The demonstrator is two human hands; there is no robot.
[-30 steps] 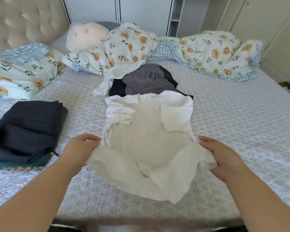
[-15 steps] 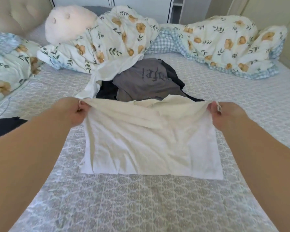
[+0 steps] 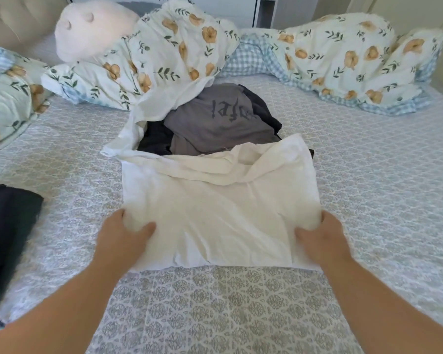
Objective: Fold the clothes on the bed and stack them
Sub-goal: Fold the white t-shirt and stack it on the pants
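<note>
The white shirt (image 3: 215,213) is lying folded over on the bed (image 3: 368,200), roughly in the middle of the view, with its far edge rumpled and bunched. The left hand (image 3: 123,241) is grasping the shirt's near left corner, thumb lying on top of the cloth and fingers tucked under it. The right hand (image 3: 322,238) is gripping the near right corner in the same way, thumb pressing on the fabric. Both forearms are reaching in from the bottom of the view.

Just beyond the shirt, a heap of unfolded clothes is waiting: a grey shirt (image 3: 215,121) with dark lettering is sitting on top of dark garments (image 3: 154,139), and the white shirt's far edge is touching that heap. A white cloth (image 3: 138,126) is trailing down the heap's left side. At the left edge, well apart from the shirt, a stack of dark folded clothes (image 3: 8,238) is resting on the patterned bedcover. A floral duvet (image 3: 343,60) is lying crumpled across the far side of the bed, and a pale plush toy (image 3: 92,31) is leaning against it near the headboard (image 3: 16,19).
</note>
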